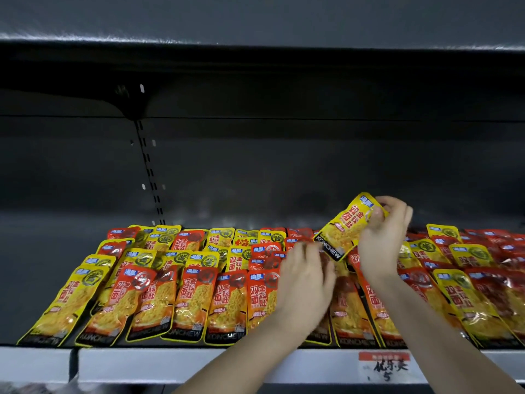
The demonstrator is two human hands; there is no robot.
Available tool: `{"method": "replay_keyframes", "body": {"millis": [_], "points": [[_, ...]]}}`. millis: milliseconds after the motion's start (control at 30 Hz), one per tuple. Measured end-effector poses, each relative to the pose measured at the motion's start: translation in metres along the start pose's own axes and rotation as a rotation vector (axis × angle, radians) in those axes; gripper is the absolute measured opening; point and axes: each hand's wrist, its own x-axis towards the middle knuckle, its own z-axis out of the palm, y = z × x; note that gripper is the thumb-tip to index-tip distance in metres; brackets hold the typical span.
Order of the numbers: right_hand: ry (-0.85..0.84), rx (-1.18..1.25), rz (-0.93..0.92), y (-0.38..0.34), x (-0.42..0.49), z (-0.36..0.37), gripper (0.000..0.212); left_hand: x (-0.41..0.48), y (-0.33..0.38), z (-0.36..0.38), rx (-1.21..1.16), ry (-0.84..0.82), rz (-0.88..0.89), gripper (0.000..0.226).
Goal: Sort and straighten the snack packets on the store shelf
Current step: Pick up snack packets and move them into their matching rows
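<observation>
While aloft, yellow packet (345, 227) above rows (199, 294)

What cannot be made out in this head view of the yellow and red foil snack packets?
Head view:
Left hand: fingers motion-blurred, so its grip is unclear.
Raised yellow foil packet: top corner covered by the right hand.
Red foil packets beneath the forearms: fronts hidden.
White and red paper price label: small print blurred.
Rightmost packets: cut off by the frame edge.
</observation>
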Motion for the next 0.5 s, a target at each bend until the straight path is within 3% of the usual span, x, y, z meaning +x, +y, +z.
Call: {"method": "replay_keyframes", "body": {"millis": [100,200,300,333,500], "points": [[-0.036,0.060,-0.017,-0.015,-0.007,0.010,0.015,0.015,-0.014,-0.024,-0.034,0.197,-0.059,0.039],[-0.107,0.111,-0.029,-0.030,-0.022,0.027,0.016,0.027,-0.035,-0.046,-0.100,0.087,-0.129,0.049],[-0.240,0.203,-0.012,-0.044,-0.040,0.049,0.020,0.032,-0.057,-0.061,-0.207,-0.015,-0.209,0.019],[-0.297,0.241,-0.001,-0.047,-0.046,0.056,0.021,0.032,-0.064,-0.065,-0.248,-0.012,-0.239,0.005],[-0.579,0.354,0.096,-0.055,-0.068,0.093,0.042,0.027,-0.099,-0.081,-0.331,0.089,-0.386,0.014]]}}
